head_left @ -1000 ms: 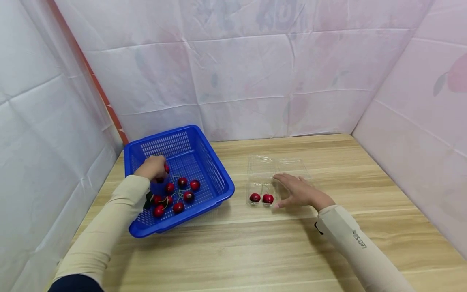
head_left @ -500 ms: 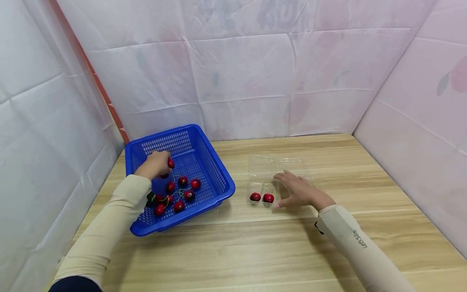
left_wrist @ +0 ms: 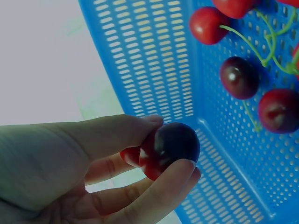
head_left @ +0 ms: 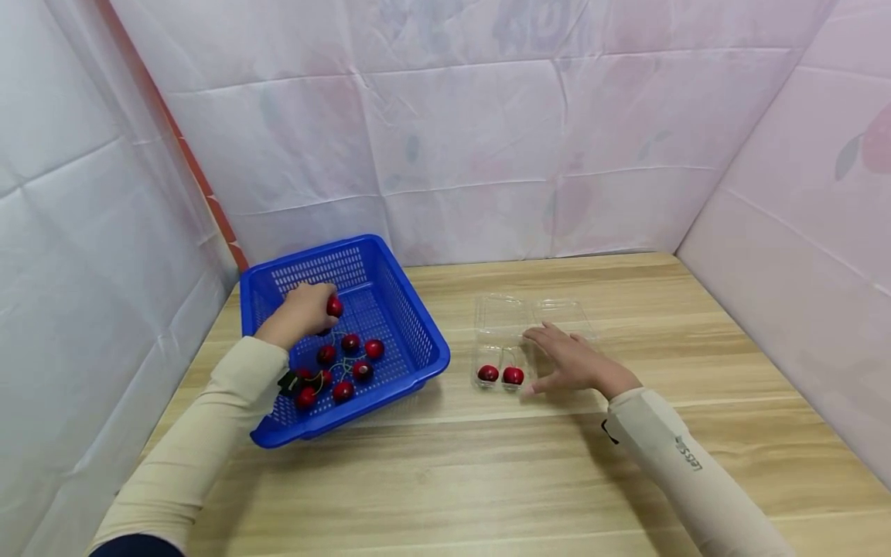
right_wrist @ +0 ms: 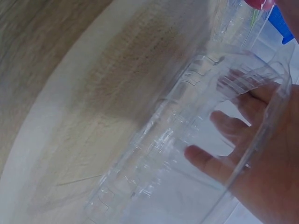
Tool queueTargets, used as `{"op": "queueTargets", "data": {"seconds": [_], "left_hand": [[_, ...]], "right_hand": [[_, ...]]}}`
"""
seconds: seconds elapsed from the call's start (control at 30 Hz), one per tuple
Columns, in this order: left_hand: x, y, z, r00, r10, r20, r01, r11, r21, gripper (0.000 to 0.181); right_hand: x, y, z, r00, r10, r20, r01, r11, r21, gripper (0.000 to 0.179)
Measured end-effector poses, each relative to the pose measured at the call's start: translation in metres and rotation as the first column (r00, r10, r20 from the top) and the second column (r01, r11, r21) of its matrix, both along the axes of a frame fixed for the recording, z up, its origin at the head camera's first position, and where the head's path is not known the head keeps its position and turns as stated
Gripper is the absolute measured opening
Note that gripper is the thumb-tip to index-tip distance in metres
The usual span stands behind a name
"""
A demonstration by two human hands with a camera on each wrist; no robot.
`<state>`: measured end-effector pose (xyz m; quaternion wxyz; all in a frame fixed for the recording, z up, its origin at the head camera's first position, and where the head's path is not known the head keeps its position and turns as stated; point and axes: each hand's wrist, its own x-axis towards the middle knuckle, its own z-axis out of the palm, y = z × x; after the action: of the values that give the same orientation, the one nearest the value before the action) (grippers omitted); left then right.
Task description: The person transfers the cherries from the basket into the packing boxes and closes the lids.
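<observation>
Two cherries (head_left: 489, 374) sit in the front compartments of a clear container (head_left: 501, 316), open on the bench (head_left: 487, 480) to the right of the blue basket (head_left: 405, 325). Over the basket's left half, the left hand (head_left: 304, 309) pinches a dark cherry (left_wrist: 177, 144) between thumb and fingers, a red one showing behind it. The right hand, farther right of the basket, spreads its fingers at the container; whether they touch it I cannot tell. Stemmed loose cherries (head_left: 363, 370) crowd the basket's near part; its right wall stands between left hand and container. Behind the basket, a pale sheet (head_left: 459, 139) bounds the bench's back edge; wood extends in front and rightward
</observation>
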<state>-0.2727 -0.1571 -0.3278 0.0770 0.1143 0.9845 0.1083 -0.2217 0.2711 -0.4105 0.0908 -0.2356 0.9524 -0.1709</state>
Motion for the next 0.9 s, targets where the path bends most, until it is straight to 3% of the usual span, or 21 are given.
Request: {"op": "queueTargets", "data": {"seconds": [0.37,0.6,0.9], "left_hand": [[0.016,0.010,0.013,0.998,-0.045,-0.052,0.046,0.999,0.015,0.028],[0.026,0.016,0.014,0.991,-0.108,-0.078,0.111,0.993,0.037,0.022],[0.038,0.020,0.022,0.986,-0.104,-0.127,0.111,0.993,0.050,0.027]], "right_hand": [[0.000,0.000,0.000,1.000,0.009,0.003,-0.009,1.000,-0.010,0.093],[-0.001,0.000,-0.001,0.999,0.038,-0.023,-0.038,0.999,-0.011,0.092],[-0.001,0.001,-0.001,0.999,0.034,-0.019,-0.034,0.999,-0.005,0.090]]}}
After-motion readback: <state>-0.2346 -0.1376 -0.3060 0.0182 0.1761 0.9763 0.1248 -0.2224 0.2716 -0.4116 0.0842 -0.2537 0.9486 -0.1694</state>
